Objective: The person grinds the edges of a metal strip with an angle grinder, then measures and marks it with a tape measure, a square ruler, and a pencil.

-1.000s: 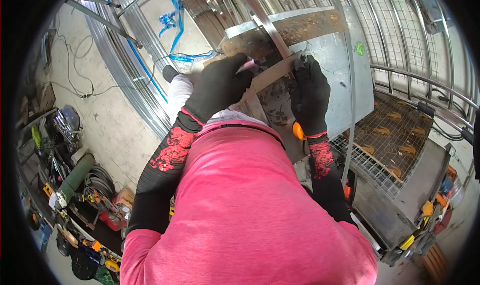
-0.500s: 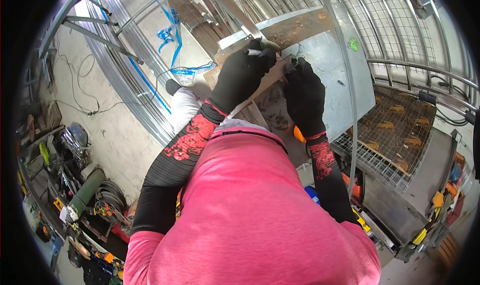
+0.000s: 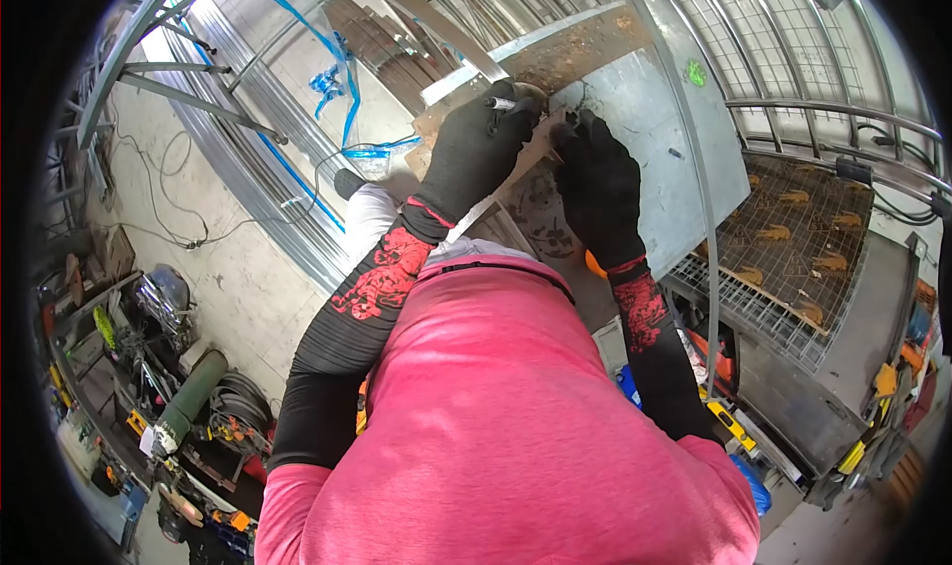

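My left hand (image 3: 483, 153), in a black glove, is closed with a white marker-like pen (image 3: 500, 103) between its fingers. It hovers over or rests on the rusty-brown plate (image 3: 432, 128) by the end of a long flat metal strip (image 3: 436, 19). Close on its right, my gloved right hand (image 3: 600, 183) has its fingertips bent together at the edge of a narrow brownish strip (image 3: 526, 165). Whatever those fingertips pinch is hidden. Under and beyond the right hand lies a grey metal sheet (image 3: 654, 119), with a small dark piece (image 3: 676, 153) on it.
A curved metal strip (image 3: 684, 99) arcs past my right arm. Long metal profiles (image 3: 248, 109) lie on the floor at left, near blue wrapping (image 3: 332, 79). Mesh over a patterned brown board (image 3: 793, 228) stands at right. Tools, a green cylinder (image 3: 193, 391) and cables crowd the lower left.
The whole view has shifted slightly. Both hands stay at nearly the same spot, with the pen still in my left hand; its fingers have turned a little.
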`<state>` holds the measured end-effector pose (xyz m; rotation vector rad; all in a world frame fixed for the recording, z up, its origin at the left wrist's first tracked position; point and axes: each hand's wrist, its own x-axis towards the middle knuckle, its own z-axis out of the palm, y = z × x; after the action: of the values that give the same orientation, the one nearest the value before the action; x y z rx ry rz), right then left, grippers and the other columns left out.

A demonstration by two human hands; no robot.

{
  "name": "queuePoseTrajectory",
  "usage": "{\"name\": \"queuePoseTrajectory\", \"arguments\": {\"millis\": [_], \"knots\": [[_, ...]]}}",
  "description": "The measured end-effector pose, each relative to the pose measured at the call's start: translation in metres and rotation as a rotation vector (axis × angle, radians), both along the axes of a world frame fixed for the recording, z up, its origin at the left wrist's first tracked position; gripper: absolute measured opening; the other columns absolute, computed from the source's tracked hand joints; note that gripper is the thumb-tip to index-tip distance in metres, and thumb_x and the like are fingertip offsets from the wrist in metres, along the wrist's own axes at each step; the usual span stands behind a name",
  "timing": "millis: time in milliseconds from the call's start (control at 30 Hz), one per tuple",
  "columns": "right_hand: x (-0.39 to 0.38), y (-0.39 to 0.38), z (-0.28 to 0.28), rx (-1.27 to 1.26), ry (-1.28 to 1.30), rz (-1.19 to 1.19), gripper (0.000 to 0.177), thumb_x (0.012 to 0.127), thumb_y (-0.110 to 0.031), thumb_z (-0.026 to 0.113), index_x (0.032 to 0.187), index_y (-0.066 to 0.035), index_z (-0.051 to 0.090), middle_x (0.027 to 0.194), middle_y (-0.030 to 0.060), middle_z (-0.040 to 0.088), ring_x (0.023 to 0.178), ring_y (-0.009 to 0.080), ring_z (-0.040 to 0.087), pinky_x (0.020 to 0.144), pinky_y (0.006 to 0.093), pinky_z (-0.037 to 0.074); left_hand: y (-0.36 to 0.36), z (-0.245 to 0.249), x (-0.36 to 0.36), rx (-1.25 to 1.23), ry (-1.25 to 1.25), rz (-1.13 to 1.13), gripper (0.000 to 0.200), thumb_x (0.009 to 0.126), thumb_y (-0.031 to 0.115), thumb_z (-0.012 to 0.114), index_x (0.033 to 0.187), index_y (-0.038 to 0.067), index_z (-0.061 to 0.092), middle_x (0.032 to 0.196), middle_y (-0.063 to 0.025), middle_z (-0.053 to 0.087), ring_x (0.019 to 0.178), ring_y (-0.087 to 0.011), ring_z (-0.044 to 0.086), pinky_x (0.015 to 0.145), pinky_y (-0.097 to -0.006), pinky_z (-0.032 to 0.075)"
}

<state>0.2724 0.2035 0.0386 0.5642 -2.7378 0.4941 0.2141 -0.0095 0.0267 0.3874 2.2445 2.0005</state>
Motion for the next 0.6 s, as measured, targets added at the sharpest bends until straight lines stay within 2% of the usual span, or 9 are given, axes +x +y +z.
{"name": "queuePoseTrajectory", "arguments": {"millis": [100, 133, 200, 400, 533, 600], "knots": [[0.000, 0.000, 0.000, 0.005, 0.002, 0.000, 0.055, 0.081, -0.007, 0.077, 0.135, -0.012, 0.070, 0.140, 0.0236, 0.063, 0.107, 0.0387, 0.071, 0.087, 0.0489, 0.057, 0.000, 0.002, 0.001, -0.010, -0.139, 0.004, 0.025, 0.107, 0.025, 0.059, 0.115, 0.005, 0.072, 0.081, -0.0076, 0.073, 0.074, -0.0188, 0.072, 0.070, -0.0341, 0.056], [0.000, 0.000, 0.001, 0.011, -0.005, -0.003, 0.055, 0.081, -0.007, 0.077, 0.136, -0.012, 0.070, 0.140, 0.0234, 0.063, 0.107, 0.0386, 0.071, 0.087, 0.0488, 0.057, 0.000, -0.003, 0.000, -0.011, -0.138, 0.002, 0.025, 0.107, 0.025, 0.059, 0.115, 0.005, 0.072, 0.081, -0.0076, 0.073, 0.074, -0.0188, 0.072, 0.070, -0.0341, 0.056], [0.000, 0.001, 0.000, 0.016, -0.013, -0.007, 0.056, 0.081, -0.007, 0.077, 0.137, -0.012, 0.069, 0.140, 0.0233, 0.063, 0.107, 0.0385, 0.070, 0.086, 0.0487, 0.057, 0.001, -0.010, -0.004, -0.082, 0.133, -0.011, 0.026, 0.105, 0.025, 0.061, 0.117, 0.005, 0.073, 0.084, -0.0117, 0.075, 0.076, -0.0229, 0.074, 0.072, -0.0367, 0.057], [0.000, 0.000, 0.000, 0.013, -0.022, -0.008, 0.057, 0.082, -0.009, 0.077, 0.138, -0.013, 0.068, 0.141, 0.0222, 0.062, 0.107, 0.0379, 0.070, 0.086, 0.0484, 0.057, -0.001, 0.012, -0.001, -0.082, -0.086, -0.020, 0.029, 0.104, 0.026, 0.062, 0.120, 0.006, 0.073, 0.091, -0.0194, 0.076, 0.083, -0.0339, 0.076, 0.075, -0.0422, 0.057], [0.001, 0.000, 0.000, 0.027, -0.007, -0.008, 0.055, 0.083, -0.010, 0.077, 0.138, -0.013, 0.068, 0.140, 0.0211, 0.062, 0.107, 0.0375, 0.069, 0.087, 0.0488, 0.056, 0.001, 0.008, -0.001, -0.073, -0.107, -0.007, 0.028, 0.103, 0.026, 0.063, 0.120, 0.006, 0.073, 0.091, -0.0199, 0.075, 0.084, -0.0376, 0.074, 0.076, -0.0435, 0.057], [0.001, 0.000, 0.000, 0.042, -0.026, -0.022, 0.055, 0.084, -0.010, 0.077, 0.138, -0.013, 0.068, 0.139, 0.0208, 0.062, 0.108, 0.0375, 0.069, 0.087, 0.0489, 0.056, 0.002, 0.004, -0.003, -0.121, -0.002, -0.009, 0.029, 0.101, 0.028, 0.065, 0.119, 0.007, 0.074, 0.091, -0.0207, 0.075, 0.085, -0.0414, 0.072, 0.076, -0.0456, 0.057]]}}
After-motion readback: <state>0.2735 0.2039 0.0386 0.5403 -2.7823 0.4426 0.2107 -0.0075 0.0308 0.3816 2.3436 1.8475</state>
